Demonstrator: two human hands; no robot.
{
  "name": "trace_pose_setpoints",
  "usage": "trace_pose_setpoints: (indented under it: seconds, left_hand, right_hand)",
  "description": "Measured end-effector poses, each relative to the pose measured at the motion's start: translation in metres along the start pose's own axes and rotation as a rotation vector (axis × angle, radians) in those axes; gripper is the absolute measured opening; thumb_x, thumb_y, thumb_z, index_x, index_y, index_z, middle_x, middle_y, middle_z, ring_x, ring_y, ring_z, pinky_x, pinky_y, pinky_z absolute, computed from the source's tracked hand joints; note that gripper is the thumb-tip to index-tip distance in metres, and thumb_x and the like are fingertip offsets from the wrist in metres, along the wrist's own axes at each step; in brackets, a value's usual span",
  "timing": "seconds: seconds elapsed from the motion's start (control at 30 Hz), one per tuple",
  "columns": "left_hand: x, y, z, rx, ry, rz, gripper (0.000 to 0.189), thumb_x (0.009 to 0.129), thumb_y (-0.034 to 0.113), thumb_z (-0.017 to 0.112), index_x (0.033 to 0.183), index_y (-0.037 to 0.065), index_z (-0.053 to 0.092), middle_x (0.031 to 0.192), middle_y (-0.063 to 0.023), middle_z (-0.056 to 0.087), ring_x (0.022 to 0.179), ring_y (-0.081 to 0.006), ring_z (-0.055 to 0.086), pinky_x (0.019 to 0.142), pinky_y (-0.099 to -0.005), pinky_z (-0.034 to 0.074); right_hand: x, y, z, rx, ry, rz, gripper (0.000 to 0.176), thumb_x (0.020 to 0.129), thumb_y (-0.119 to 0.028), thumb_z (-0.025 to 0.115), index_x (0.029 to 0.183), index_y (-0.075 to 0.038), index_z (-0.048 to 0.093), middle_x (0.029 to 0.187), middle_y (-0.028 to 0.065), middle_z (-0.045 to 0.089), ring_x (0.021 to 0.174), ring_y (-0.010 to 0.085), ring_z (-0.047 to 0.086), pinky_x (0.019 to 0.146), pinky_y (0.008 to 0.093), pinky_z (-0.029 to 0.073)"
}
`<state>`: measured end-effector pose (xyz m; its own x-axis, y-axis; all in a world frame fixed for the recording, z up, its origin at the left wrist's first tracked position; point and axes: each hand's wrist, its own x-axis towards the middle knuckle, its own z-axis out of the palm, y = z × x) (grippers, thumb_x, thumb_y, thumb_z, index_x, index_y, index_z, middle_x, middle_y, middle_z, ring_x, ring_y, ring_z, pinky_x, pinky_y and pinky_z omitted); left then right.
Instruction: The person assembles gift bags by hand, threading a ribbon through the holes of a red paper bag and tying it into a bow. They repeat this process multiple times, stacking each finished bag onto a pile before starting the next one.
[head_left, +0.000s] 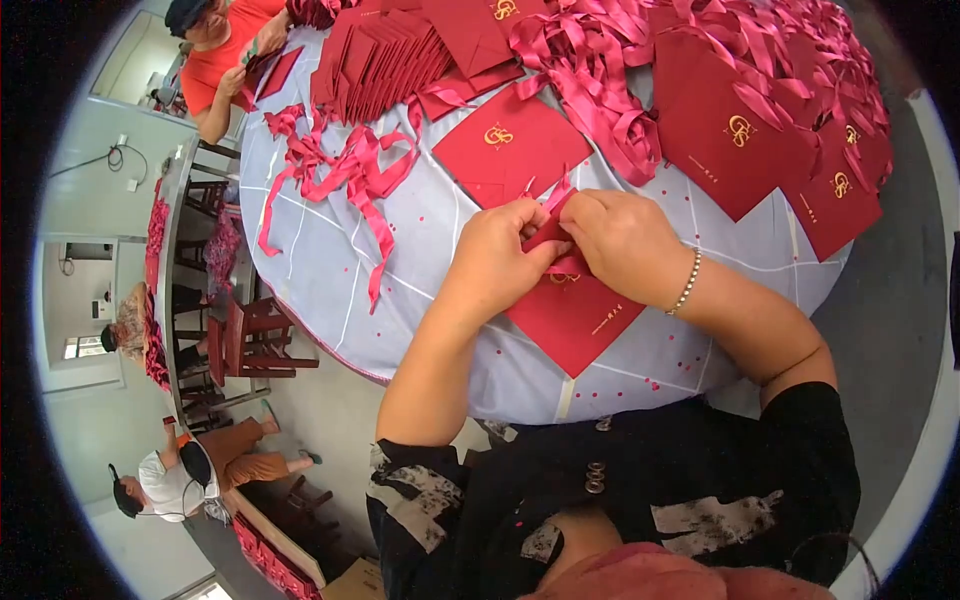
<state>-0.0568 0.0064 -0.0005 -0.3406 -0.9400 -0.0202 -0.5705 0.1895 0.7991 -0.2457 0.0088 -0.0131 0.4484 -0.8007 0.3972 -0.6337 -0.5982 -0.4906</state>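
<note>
My left hand is closed at the top edge of a red envelope with gold lettering, pinching its flap and a pink ribbon. Beside it, nearly touching, my right hand, with a beaded bracelet at the wrist, has its fingers bent together on the same ribbon and flap. The lower part of the envelope lies over the cloth in front of both hands. Just beyond them rests another red envelope with a gold emblem. Ribbon parts between my fingertips are mostly hidden.
The round table has a pale checked cloth. Stacked red envelopes, loose pink ribbons and a heap of ribboned envelopes lie on its far side. A person in orange works at the far left edge. Wooden stools stand left.
</note>
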Motion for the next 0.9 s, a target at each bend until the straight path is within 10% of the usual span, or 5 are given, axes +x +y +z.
trace_pose_setpoints:
  seconds: [0.23,0.67,0.9]
  left_hand:
    - [0.000,0.005,-0.003,-0.112,0.036,-0.034,0.018,0.077,0.006,0.078,0.086,0.001,0.064,0.073,-0.0011,0.064,0.068,-0.0056,0.055,0.063,-0.0229,0.045]
    - [-0.005,0.008,-0.002,-0.059,0.042,0.041,0.016,0.076,0.003,0.076,0.085,0.000,0.063,0.072,-0.0037,0.066,0.067,-0.0089,0.058,0.064,-0.0257,0.047]
    - [-0.008,0.019,-0.010,0.022,-0.047,0.160,0.014,0.079,0.006,0.075,0.087,0.001,0.065,0.073,-0.0055,0.065,0.067,-0.0100,0.059,0.064,-0.0257,0.047]
  right_hand:
    - [0.005,0.003,-0.012,0.239,0.065,0.020,0.012,0.084,-0.013,0.065,0.084,-0.003,0.058,0.080,0.0152,0.063,0.076,0.0368,0.063,0.065,0.0452,0.051]
    - [0.017,0.015,-0.043,0.456,0.051,0.119,0.016,0.083,-0.014,0.072,0.093,-0.003,0.067,0.084,0.0088,0.059,0.072,0.0191,0.059,0.063,0.0307,0.048]
    - [0.021,0.028,-0.047,0.508,-0.302,0.030,0.014,0.083,-0.002,0.070,0.095,-0.005,0.066,0.097,0.0035,0.055,0.078,0.0113,0.051,0.065,0.0249,0.043]
